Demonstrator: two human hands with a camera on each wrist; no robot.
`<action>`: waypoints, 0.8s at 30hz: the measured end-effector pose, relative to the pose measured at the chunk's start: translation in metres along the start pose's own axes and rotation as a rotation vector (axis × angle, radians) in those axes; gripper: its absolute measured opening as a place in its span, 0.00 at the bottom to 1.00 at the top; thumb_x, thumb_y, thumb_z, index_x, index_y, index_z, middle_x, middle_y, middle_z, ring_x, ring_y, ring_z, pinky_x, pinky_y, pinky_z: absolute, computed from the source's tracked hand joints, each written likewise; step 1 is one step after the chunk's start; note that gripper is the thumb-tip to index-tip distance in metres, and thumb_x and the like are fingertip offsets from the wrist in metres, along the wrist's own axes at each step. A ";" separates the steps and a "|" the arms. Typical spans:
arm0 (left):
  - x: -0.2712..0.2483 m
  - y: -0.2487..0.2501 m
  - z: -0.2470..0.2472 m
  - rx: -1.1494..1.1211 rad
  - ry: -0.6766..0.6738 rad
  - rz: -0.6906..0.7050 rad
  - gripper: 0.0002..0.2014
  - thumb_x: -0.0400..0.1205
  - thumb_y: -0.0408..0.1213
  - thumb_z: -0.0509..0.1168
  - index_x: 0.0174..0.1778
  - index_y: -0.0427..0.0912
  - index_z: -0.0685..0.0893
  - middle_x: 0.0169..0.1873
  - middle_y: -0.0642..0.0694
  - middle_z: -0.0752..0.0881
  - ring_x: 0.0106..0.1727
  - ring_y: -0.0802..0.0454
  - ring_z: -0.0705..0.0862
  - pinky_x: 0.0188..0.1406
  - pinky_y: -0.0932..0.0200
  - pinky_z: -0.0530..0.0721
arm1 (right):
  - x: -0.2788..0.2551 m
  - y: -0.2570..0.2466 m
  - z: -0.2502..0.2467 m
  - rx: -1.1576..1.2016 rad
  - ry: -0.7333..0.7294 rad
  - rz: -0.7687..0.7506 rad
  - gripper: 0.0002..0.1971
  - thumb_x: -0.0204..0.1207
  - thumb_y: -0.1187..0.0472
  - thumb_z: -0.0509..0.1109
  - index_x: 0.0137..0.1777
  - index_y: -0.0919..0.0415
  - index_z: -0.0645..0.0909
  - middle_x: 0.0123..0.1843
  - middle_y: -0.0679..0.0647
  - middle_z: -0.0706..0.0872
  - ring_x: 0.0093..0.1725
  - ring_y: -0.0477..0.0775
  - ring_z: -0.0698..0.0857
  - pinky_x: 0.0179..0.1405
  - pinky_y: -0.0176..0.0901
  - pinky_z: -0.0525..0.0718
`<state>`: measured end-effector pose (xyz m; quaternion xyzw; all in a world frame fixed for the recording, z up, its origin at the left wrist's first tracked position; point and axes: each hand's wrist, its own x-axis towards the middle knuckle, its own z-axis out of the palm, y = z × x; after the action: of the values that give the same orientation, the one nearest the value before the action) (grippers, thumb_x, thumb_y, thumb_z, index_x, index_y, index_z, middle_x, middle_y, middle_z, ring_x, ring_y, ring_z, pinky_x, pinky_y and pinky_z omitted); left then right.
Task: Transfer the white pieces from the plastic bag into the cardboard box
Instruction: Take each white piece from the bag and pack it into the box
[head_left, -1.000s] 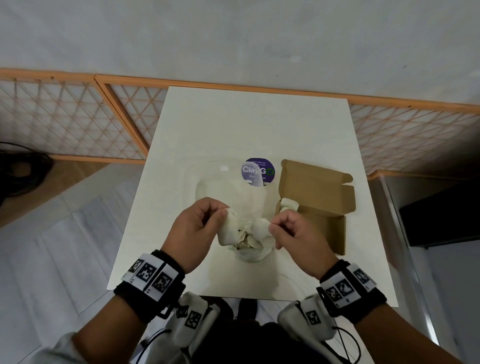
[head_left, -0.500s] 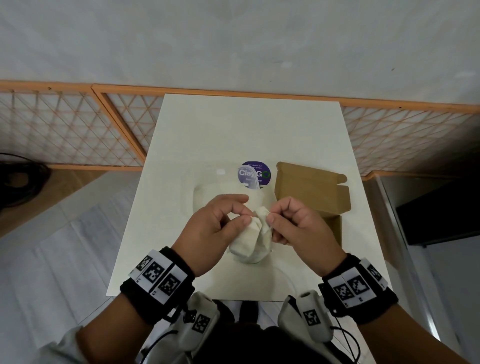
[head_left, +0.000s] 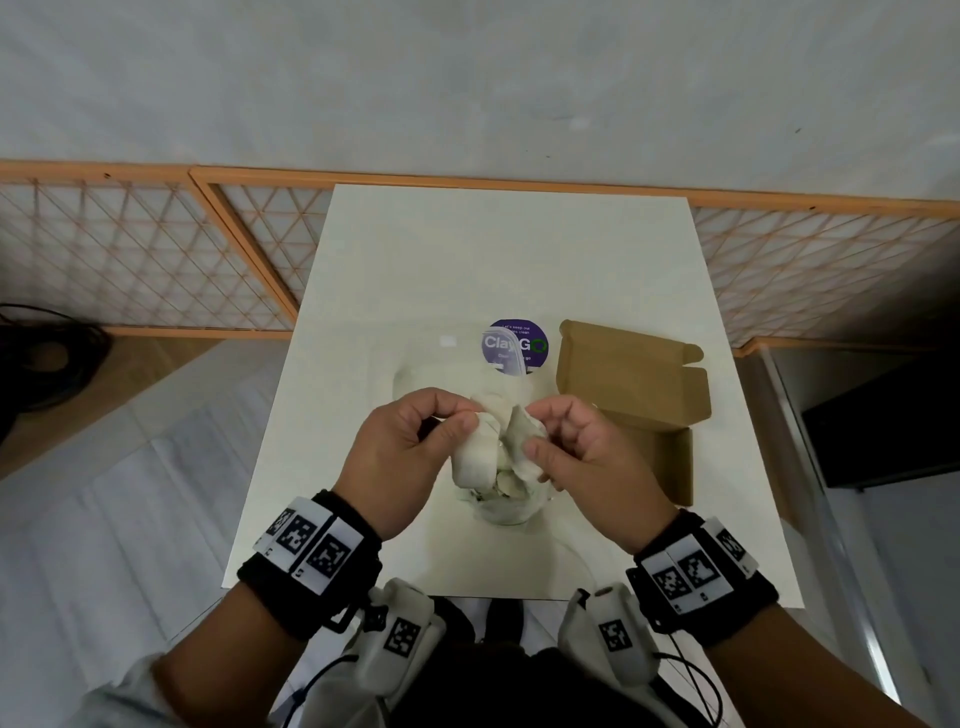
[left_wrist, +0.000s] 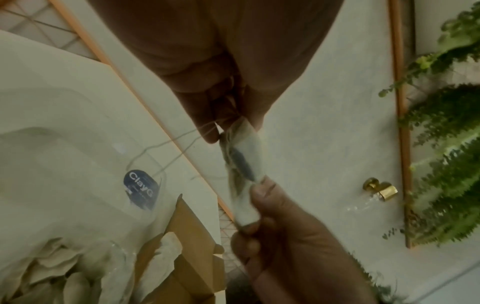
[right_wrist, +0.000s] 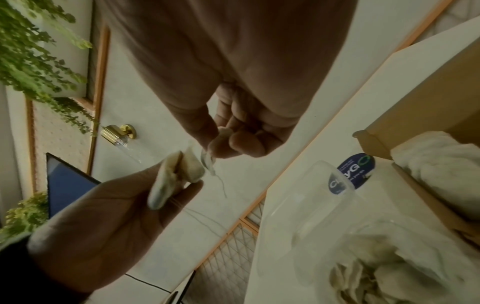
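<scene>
Your left grip (head_left: 410, 447) and your right grip (head_left: 582, 452) are raised close together in front of you, the backs turned up. On both, the fingers are curled and the thumb (head_left: 457, 426) presses against the forefinger in a pinch. Both wrists carry black bands with printed markers.

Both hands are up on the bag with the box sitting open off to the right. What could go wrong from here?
1. Both the left hand and the right hand pinch the plastic bag up at its mouth; if the thin film slips or tears, the white pieces may spill onto the table.
2. The cardboard box lies off to the right, not under the bag, so pieces that drop now would probably miss it.
</scene>
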<state>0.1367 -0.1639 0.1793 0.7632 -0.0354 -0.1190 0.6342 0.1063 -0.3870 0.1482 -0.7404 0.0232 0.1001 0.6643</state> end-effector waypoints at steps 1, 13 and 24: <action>0.000 0.000 -0.002 -0.034 -0.002 -0.010 0.07 0.87 0.29 0.70 0.48 0.43 0.92 0.47 0.51 0.95 0.48 0.52 0.92 0.52 0.63 0.85 | 0.002 0.003 0.000 -0.016 0.011 0.008 0.11 0.84 0.67 0.74 0.61 0.52 0.84 0.41 0.48 0.87 0.37 0.44 0.84 0.36 0.35 0.85; 0.000 0.012 -0.004 -0.255 -0.097 -0.082 0.10 0.80 0.36 0.70 0.51 0.35 0.92 0.49 0.37 0.94 0.51 0.45 0.92 0.58 0.46 0.90 | 0.024 0.078 0.015 -0.454 -0.022 0.156 0.02 0.86 0.59 0.72 0.56 0.52 0.83 0.47 0.43 0.88 0.44 0.39 0.84 0.45 0.34 0.78; 0.001 0.016 -0.011 -0.079 -0.193 -0.004 0.07 0.84 0.32 0.69 0.52 0.35 0.92 0.49 0.41 0.95 0.55 0.42 0.92 0.59 0.54 0.89 | 0.013 -0.002 -0.004 -0.111 0.083 0.079 0.19 0.90 0.65 0.61 0.74 0.47 0.82 0.54 0.42 0.90 0.39 0.48 0.88 0.47 0.44 0.88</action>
<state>0.1420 -0.1567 0.1966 0.7226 -0.0900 -0.1945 0.6573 0.1200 -0.3899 0.1482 -0.7779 0.0743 0.0967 0.6164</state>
